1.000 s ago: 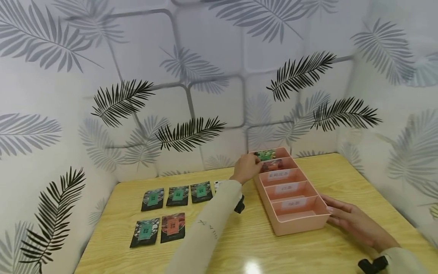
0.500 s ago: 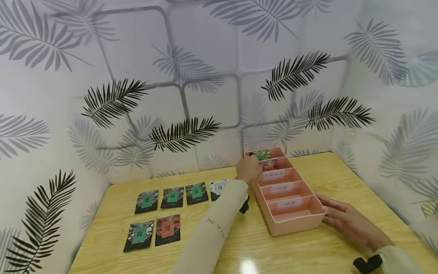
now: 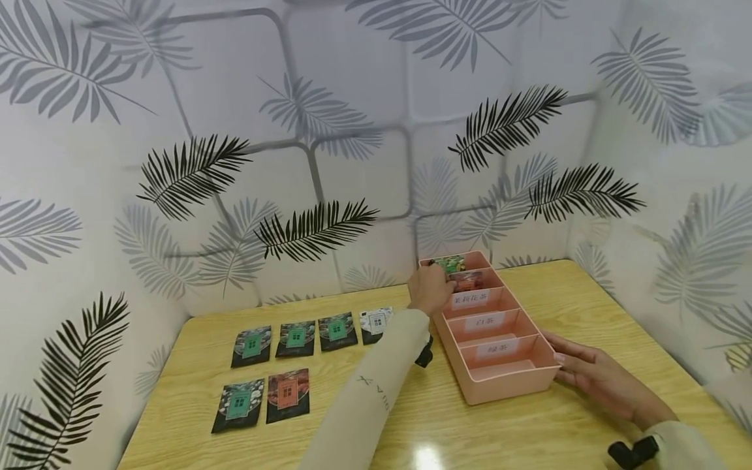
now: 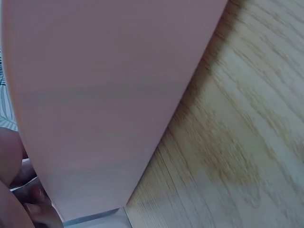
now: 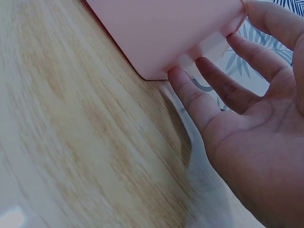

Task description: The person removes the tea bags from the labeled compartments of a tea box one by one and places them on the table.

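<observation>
A long pink divided box [image 3: 511, 386] stands on the table, with paper labels on several dividers. My left hand [image 3: 427, 288] reaches over its left wall into the second compartment from the back, pinching a red tea packet [image 3: 470, 281]. A green tea packet [image 3: 451, 264] lies in the rearmost compartment. In the left wrist view, curled fingers [image 4: 35, 204] show at the box's rim, partly hidden by its pink wall [image 4: 99, 104]. My right hand [image 5: 251, 104] steadies the box's right side near the front corner, its fairly straight fingertips touching the wall.
On the table [image 3: 364, 418] to the left, black tea packets with green labels [image 3: 296, 338] lie in rows. A red-labelled packet [image 3: 288, 395] is in the nearer row; a white packet [image 3: 376, 324] lies partly behind the left forearm. A leaf-patterned wall covering [image 3: 352, 176] rises behind.
The head view has turned slightly right, shifting everything left. The left hand stays at the second compartment, and the red packet in it has tilted a little. The right hand keeps its place on the box.
</observation>
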`<state>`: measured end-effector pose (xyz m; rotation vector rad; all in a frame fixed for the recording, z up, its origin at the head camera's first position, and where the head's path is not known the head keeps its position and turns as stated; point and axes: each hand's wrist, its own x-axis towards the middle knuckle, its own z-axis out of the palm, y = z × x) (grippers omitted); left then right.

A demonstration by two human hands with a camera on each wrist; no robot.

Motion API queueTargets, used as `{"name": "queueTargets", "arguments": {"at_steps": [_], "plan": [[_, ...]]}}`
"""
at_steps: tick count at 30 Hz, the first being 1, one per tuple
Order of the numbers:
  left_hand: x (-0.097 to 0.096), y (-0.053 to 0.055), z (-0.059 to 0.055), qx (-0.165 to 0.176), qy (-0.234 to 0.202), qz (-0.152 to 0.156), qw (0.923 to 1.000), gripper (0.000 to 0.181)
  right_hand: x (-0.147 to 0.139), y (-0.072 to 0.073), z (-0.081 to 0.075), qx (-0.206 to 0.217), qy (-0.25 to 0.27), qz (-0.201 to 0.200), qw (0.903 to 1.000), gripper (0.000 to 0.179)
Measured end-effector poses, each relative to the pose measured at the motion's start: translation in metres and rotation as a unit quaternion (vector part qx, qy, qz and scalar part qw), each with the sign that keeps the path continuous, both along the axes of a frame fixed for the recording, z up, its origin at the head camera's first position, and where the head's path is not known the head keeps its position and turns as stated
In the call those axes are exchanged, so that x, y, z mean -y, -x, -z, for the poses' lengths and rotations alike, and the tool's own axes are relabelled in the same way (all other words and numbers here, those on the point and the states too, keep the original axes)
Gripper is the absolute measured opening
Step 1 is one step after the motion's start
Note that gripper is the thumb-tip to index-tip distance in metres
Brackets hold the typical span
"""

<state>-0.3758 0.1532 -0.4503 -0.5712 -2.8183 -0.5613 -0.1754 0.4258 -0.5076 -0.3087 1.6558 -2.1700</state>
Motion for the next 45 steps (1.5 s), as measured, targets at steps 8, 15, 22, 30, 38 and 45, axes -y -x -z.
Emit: {"name": "queueTargets", "arguments": {"at_steps": [8, 15, 22, 30, 38, 45], "plan": [[-0.003, -0.003, 0.001, -0.024, -0.042, 0.024, 0.9986, 0.016, 0.002, 0.001, -0.002, -0.001, -0.015, -0.003, 0.9999, 0.049], [-0.006, -0.005, -0.003, -0.002, -0.034, 0.054, 0.9979, 0.014, 0.002, 0.000, -0.003, -0.011, -0.002, -0.012, 0.9999, 0.049], [-0.005, -0.005, 0.001, -0.002, -0.027, 0.096, 0.9950, 0.019, 0.004, 0.001, 0.000, -0.013, 0.009, -0.019, 0.9997, 0.049], [-0.001, -0.008, -0.007, -0.043, -0.083, 0.110, 0.9895, 0.021, 0.003, 0.000, -0.002, -0.012, 0.018, -0.022, 0.9995, 0.049], [0.012, -0.010, -0.021, -0.087, -0.109, 0.107, 0.9844, 0.015, 0.005, 0.000, -0.004, -0.015, 0.005, -0.019, 0.9997, 0.049], [0.026, -0.015, -0.033, -0.109, -0.124, 0.118, 0.9792, 0.018, 0.006, 0.000, -0.003, -0.009, 0.025, -0.023, 0.9994, 0.048]]}}
